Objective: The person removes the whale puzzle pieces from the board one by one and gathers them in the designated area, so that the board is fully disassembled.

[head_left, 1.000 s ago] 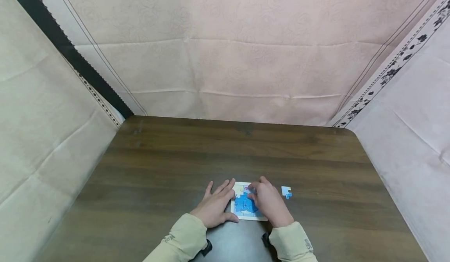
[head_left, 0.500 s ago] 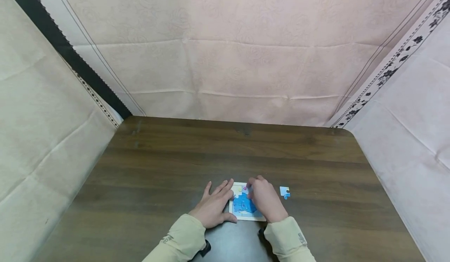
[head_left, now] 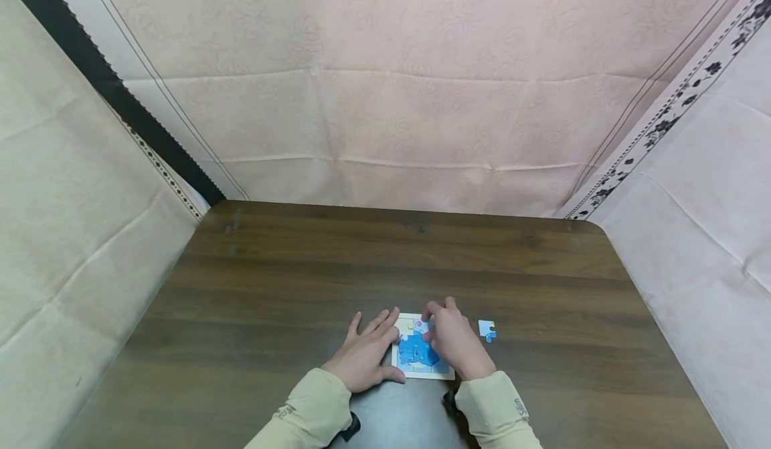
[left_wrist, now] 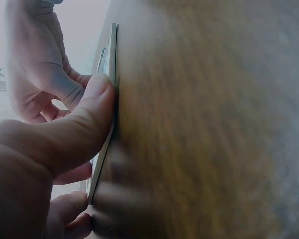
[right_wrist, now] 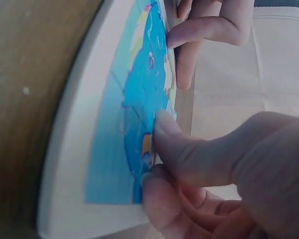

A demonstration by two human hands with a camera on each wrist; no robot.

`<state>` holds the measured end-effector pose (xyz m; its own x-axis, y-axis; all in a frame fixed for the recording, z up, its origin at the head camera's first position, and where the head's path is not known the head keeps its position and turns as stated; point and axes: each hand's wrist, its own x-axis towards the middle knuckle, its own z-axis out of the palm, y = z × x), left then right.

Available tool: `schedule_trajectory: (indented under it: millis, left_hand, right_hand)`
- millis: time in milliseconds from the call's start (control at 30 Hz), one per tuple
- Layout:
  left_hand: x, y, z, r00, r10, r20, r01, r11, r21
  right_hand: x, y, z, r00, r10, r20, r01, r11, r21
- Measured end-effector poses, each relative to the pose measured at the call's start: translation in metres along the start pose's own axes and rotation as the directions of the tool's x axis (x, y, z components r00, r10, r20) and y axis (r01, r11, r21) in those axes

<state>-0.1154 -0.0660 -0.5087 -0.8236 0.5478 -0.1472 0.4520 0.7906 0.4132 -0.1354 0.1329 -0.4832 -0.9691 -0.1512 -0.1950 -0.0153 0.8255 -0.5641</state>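
Observation:
A small jigsaw puzzle (head_left: 415, 352) in a white frame, with a mostly blue picture, lies flat on the table near the person. My left hand (head_left: 369, 357) rests at its left side, fingers spread; in the left wrist view the thumb (left_wrist: 97, 89) presses against the board's edge (left_wrist: 102, 159). Over the upper right of the puzzle is my right hand (head_left: 459, 342). In the right wrist view its thumb and bent index finger pinch a puzzle piece (right_wrist: 146, 144) at the picture's surface; the fingers partly hide it. A loose puzzle piece (head_left: 487, 329) lies right of the board.
The brown wooden table (head_left: 271, 282) spreads out around the puzzle. Pale cloth hangs (head_left: 385, 121) stand behind it and at both sides. A grey patch (head_left: 397, 415) shows on the table between the forearms.
My right hand has shifted slightly to the left over the puzzle's upper right. The left hand stays at the board, and the loose piece lies where it was.

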Motion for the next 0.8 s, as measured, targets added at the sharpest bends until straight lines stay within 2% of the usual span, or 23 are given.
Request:
schedule_trajectory:
  millis: [800]
  left_hand:
    - [-0.0019,0.0,0.0013,1.0,0.015,-0.027,-0.015,1.0,-0.002]
  right_hand:
    - [-0.0019,0.0028,0.0061,0.998,0.032,-0.059,-0.027,0.996,0.083]
